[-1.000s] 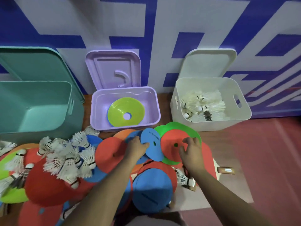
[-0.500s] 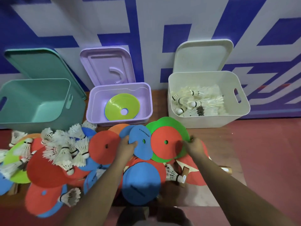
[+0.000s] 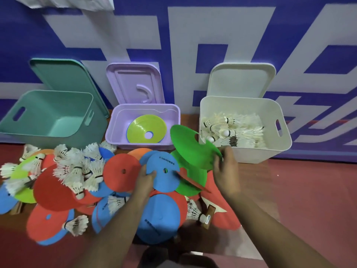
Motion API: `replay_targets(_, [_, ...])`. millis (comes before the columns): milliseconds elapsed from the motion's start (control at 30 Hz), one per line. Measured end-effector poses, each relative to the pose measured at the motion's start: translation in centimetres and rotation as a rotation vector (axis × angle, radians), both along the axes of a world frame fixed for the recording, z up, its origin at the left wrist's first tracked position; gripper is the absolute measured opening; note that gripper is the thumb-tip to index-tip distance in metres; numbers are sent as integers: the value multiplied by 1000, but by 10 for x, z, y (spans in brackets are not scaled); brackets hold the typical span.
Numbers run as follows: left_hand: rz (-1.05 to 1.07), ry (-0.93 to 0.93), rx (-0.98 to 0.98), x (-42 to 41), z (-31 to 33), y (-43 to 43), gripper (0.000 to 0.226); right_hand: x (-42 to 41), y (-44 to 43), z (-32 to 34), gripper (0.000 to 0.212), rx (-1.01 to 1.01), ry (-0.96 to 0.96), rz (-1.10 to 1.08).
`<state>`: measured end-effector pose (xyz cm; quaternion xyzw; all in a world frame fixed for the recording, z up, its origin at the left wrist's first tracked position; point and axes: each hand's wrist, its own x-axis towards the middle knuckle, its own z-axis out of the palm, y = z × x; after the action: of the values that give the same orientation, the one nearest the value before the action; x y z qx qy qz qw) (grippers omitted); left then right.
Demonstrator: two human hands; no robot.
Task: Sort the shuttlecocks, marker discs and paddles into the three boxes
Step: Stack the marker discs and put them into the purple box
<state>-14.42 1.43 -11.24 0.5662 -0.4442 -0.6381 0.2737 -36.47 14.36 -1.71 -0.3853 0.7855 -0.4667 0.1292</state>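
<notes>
Marker disc (image 3: 191,149), green, was held up tilted between lilac box (image 3: 173,117) and white shuttlecock box (image 3: 251,153), pinched at its edge by right hand (image 3: 225,171). Left hand (image 3: 144,180) gripped blue disc (image 3: 164,176) atop the pile (image 3: 54,190) before the lilac box.

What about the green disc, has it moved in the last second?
Yes. The right hand has lifted the green disc up off the pile; its tilted edge now overlaps the white box's left corner.

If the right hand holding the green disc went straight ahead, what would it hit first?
The right hand, gripping the round green marker disc, would likely first meet the cream plastic box, though depth is unclear.
</notes>
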Motion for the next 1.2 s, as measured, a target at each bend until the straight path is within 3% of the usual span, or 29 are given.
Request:
replay_targets(200, [95,-38,-32,-12,33,7,39,-13,-7,3,9,-49,-74,-120])
replay_targets(367, [160,-16,-21,-7,43,4,35,-16,-6,-5,8,-78,-265,-199])
replay_targets(500, [12,-36,61,-4,37,4,29,-14,-9,-7,8,-75,-344,-187])
replay_targets(600, [-198,-162,54,-15,33,10,6,-8,-14,-5,11,-44,-373,-122])
replay_targets(667, [-209,-239,-66,-23,46,11,24,-4,-19,-7,10,-2,-398,-97])
replay_targets(733, [-166,-154,-123,-25,65,6,34,0,-24,-10,8,30,-415,-78])
replay_targets(833, [-122,39,-23,-24,84,-12,22,9,-37,-9,4,87,-433,-21])
replay_targets(900, [-127,-9,-115,-15,87,-30,14,17,-52,-7,4,120,-442,12])
replay_targets(1000, [-61,-222,-257,6,93,-62,14,30,-83,-6,16,154,-429,78])
replay_targets(1100, [-8,-425,-319,15,96,-95,16,34,-114,-1,11,196,-419,122])
replay_targets(1200, [34,-373,-229,24,96,-136,39,40,-154,6,9,189,-430,126])
